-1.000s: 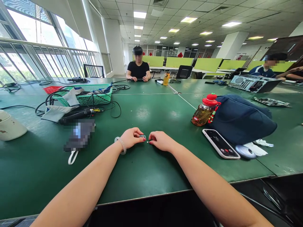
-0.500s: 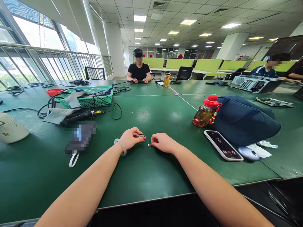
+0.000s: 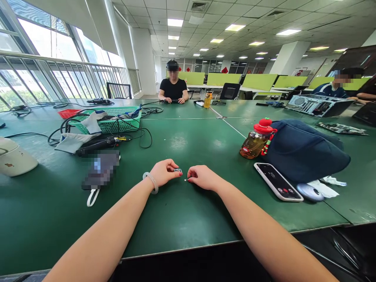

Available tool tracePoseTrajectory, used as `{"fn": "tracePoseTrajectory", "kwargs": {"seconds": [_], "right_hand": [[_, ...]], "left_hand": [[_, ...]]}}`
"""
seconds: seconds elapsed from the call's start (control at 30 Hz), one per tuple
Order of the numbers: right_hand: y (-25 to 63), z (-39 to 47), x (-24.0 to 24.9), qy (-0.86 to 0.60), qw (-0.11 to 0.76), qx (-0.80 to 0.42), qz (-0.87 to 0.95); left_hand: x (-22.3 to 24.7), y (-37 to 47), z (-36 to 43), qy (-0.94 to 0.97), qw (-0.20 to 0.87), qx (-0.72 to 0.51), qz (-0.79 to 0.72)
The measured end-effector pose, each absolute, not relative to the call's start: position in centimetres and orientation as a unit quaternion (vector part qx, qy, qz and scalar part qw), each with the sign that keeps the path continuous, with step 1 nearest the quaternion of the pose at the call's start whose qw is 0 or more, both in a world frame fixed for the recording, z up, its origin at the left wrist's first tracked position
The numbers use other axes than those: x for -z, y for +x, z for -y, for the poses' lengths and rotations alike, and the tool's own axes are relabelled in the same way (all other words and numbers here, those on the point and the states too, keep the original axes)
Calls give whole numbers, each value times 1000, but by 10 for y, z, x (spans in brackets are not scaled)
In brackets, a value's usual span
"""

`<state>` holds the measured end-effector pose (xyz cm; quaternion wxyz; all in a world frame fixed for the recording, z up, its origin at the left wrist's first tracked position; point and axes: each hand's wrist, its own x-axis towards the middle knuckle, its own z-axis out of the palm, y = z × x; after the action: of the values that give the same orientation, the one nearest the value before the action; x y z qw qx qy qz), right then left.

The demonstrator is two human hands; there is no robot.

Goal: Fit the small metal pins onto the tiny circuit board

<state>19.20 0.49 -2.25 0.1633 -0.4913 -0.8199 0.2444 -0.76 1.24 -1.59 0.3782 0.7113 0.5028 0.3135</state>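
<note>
A small patterned board (image 3: 178,170) is held near a white-tipped piece (image 3: 186,180).

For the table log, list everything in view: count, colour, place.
Table: 1, green, throughout
Board-like piece: 1, greenish, left hand
Tiny piece: 1, whitish, right hand
Basket: 1, green, left
Tray: 1, red, left
Cables: several, black, left
Blurred item: 1, dark, left
Chipped object: 1, off-white, left edge
Bottles: 2, amber, right and far
Bag: 1, navy, right
Phone: 1, white-edged, right
Round item: 1, pale, beside phone
Tissues: some, white, right
Computer case: 1, bluish, far right
Other people: at least 2, dark tops, across table
Hands: 2, red-nailed, centre
</note>
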Motion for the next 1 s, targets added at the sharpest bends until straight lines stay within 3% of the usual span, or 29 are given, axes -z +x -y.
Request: {"fn": "tracePoseTrajectory", "kwargs": {"seconds": [0.77, 1.0], "right_hand": [[184, -8, 31, -507, 187, -164, 825], [182, 0, 15, -503, 307, -150, 794]], "left_hand": [[18, -8, -13, 717, 383, -293, -504], [15, -5, -10, 723, 375, -282, -507]]}}
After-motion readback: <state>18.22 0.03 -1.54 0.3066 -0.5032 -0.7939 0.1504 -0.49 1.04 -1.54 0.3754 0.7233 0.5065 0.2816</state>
